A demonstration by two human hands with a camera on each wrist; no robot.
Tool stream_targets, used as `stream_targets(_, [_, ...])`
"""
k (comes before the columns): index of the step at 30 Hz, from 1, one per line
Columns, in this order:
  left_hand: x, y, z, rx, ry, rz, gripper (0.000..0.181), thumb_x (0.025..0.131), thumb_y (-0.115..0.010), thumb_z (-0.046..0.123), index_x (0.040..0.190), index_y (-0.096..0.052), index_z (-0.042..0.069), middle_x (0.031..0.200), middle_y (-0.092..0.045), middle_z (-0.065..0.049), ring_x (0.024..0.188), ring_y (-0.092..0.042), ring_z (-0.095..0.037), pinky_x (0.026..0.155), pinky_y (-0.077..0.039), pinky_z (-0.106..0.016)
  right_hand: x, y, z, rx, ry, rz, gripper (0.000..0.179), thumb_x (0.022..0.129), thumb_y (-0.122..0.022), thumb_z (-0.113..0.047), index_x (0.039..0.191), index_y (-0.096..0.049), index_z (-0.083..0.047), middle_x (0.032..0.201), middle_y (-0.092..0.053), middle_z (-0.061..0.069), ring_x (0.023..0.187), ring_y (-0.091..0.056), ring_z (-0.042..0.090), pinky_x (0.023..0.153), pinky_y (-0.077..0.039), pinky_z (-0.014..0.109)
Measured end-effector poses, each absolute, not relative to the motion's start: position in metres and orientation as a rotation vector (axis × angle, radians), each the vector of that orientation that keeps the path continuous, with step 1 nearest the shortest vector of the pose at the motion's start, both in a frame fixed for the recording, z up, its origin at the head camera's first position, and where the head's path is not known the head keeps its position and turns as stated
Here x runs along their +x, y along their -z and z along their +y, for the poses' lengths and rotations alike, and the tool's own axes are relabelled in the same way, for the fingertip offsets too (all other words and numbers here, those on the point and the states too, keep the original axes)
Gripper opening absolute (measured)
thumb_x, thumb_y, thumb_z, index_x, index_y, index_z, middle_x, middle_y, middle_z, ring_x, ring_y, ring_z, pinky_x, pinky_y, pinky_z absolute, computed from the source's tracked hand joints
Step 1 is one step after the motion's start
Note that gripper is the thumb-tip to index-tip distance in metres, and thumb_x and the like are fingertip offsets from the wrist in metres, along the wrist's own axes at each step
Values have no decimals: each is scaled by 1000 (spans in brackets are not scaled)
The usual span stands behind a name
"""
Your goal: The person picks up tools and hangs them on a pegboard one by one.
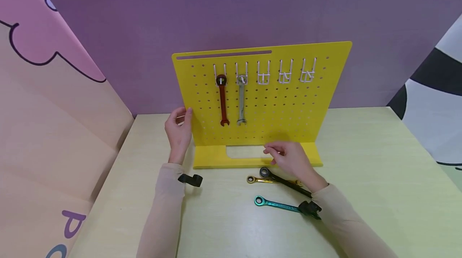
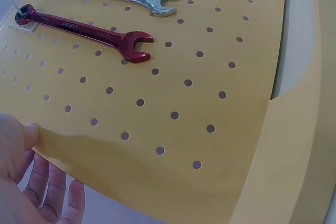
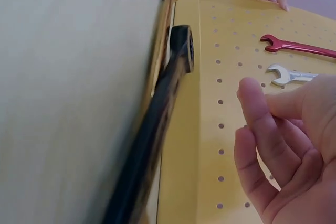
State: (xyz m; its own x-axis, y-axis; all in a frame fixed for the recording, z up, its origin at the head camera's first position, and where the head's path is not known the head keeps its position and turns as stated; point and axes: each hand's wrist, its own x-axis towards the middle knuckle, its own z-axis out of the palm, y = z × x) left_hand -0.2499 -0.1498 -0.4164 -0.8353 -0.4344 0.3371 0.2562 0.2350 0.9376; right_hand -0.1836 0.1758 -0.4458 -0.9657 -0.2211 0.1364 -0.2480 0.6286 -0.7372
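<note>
A yellow pegboard [image 1: 267, 123] stands upright on its base. At its left edge is my left hand [image 1: 179, 127], the thumb [image 2: 31, 136] on the front face and the fingers behind, pinching the board. A red wrench [image 1: 223, 103] and a silver wrench [image 1: 241, 103] hang from two of its hooks, open ends down. My right hand [image 1: 288, 157] is over the base with nothing in it, its fingers loosely bent. Below it on the table, a black wrench [image 1: 283, 181] lies across a gold wrench [image 1: 257, 179]. A teal wrench [image 1: 278, 204] lies nearer me, its end hidden by the right wrist strap.
Three more white wire hooks, the nearest to the silver wrench being one hook [image 1: 263, 78], hold no wrench. A cut-out opens in the board's yellow base [image 1: 211, 157]. The pale table [image 1: 223, 218] meets a purple backdrop [image 1: 144, 49]; a printed panel [image 1: 50, 109] borders the left side.
</note>
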Motion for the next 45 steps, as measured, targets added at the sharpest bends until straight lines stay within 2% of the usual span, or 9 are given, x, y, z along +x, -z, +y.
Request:
stream_targets(5, [-250,416,-149,173,1655,-1982,31,104,-71,23,122,-74,-1,117,-72,-21,100,-66,-31,79,-51,-15,-176,448,187,435,-1241,-2870,22,104,-68,-12,119,-79,0,101,-83,11,75,-78,18,61,-53,20])
stream_targets(7, [-249,416,-149,186,1656,-1983,30,104,-71,24,123,-74,0,117,-72,-20,101,-66,-30,79,-50,-15,-173,448,190,441,-1241,-2900,21,104,-68,-12,119,-79,-1,100,-83,10,78,-78,18,64,-55,21])
stream_targets(12, [-248,416,-149,195,1673,-1968,29,104,-71,22,122,-74,-1,117,-72,-21,102,-66,-33,78,-50,-14,-167,442,201,467,-1210,-2943,20,103,-69,-11,115,-80,0,98,-82,8,79,-73,17,59,-53,23])
stream_targets(18, [-249,416,-150,190,1679,-1976,31,104,-71,23,122,-74,-1,117,-72,-20,103,-66,-33,79,-50,-14,-160,445,215,513,-1121,-2976,12,98,-77,-16,106,-83,-8,96,-81,1,83,-72,13,71,-58,23])
stream_targets(24, [-249,416,-150,190,1677,-1986,32,104,-71,25,123,-74,-1,119,-72,-20,105,-66,-34,80,-51,-15,-154,448,222,523,-1067,-3035,6,96,-80,-23,97,-82,-18,90,-78,-7,78,-66,9,66,-55,23])
stream_targets(33, [-249,417,-150,193,1669,-1982,30,104,-71,24,122,-74,-1,118,-72,-19,100,-65,-27,79,-51,-14,-145,444,224,604,-1050,-3054,10,94,-83,-25,100,-82,-17,93,-77,-8,79,-64,7,69,-54,23])
stream_targets(39, [-249,417,-149,186,1670,-1981,30,104,-71,23,123,-74,0,118,-72,-19,100,-66,-27,80,-52,-16,-144,447,223,591,-1074,-3118,12,93,-84,-27,101,-81,-19,89,-75,-10,79,-64,7,68,-53,23])
stream_targets(45, [-250,418,-151,178,1665,-1992,32,105,-71,25,124,-74,0,119,-72,-18,102,-66,-29,82,-52,-20,-142,450,220,612,-1102,-3172,21,90,-86,-28,105,-80,-14,90,-76,-7,77,-63,9,67,-52,23])
